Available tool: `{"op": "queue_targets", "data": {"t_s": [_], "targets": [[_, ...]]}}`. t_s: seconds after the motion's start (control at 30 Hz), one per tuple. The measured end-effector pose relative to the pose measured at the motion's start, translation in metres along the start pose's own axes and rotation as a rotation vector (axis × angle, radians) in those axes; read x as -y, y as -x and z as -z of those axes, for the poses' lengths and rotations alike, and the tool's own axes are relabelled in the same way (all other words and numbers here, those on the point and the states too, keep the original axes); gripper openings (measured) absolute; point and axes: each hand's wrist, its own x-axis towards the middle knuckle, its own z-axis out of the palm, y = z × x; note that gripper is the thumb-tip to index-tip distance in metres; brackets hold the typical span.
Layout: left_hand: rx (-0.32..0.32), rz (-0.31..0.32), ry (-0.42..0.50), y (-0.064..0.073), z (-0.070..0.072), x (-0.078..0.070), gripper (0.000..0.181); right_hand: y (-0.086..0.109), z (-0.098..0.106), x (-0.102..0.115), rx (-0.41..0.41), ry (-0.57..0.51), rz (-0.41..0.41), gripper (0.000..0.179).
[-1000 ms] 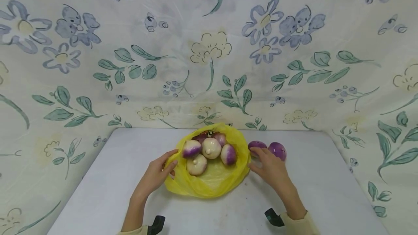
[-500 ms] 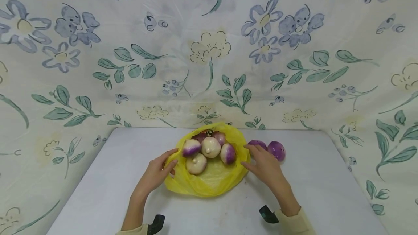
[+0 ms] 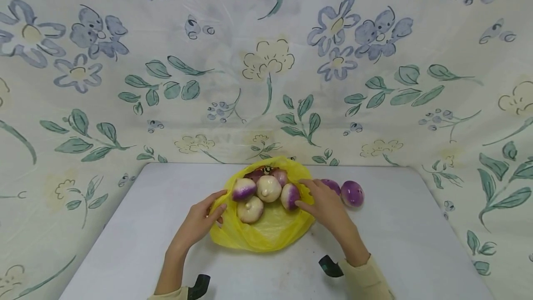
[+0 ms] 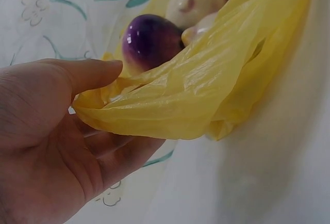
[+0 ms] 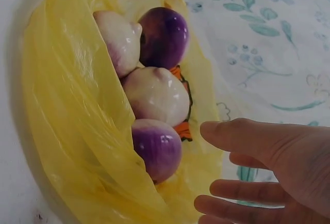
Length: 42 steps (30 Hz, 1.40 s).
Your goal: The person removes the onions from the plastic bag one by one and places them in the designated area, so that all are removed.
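A yellow plastic bag [image 3: 266, 240] lies with its mouth spread on the white table, holding several glossy purple-and-white turnips. Among these are a pale turnip [image 3: 269, 189], a half-purple one [image 3: 244, 190] and another at the right side [image 3: 290, 196]. My left hand [image 3: 200, 219] holds the bag's left edge, its thumb inside and the other fingers outside and under it, as the left wrist view shows. My right hand [image 3: 331, 205] is over the bag's right edge, fingers extended around nothing; its thumb [image 5: 221, 135] is beside the nearest turnip [image 5: 157, 149], with a gap between them.
Two purple turnips, one partly behind my right hand [image 3: 331, 185] and one fully showing [image 3: 352, 194], lie on the table [image 3: 399, 244] right of the bag. Inside the bag, an orange piece with black edging [image 5: 184, 131] shows behind the turnips. Flower-printed cloth [image 3: 266, 119] rises behind the table.
My right hand has moved left, from beside the purple turnips to over the bag's right edge near the turnip there. The left hand stays on the bag.
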Motion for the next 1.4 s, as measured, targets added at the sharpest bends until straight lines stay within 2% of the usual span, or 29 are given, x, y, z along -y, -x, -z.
{"op": "queue_targets", "data": {"t_s": [0.67, 1.17, 1.4], "targets": [[-0.003, 0.003, 0.002, 0.0, 0.0, 0.001, 0.045, -0.018, -0.025, 0.004, 0.071, -0.014, -0.014, 0.06], [0.003, 0.002, 0.007, -0.001, -0.001, 0.003, 0.045, -0.023, -0.031, 0.0, 0.087, -0.031, -0.026, 0.063], [-0.006, -0.011, 0.008, -0.002, -0.001, 0.003, 0.044, -0.027, -0.035, 0.0, 0.122, -0.041, -0.054, 0.066]]}}
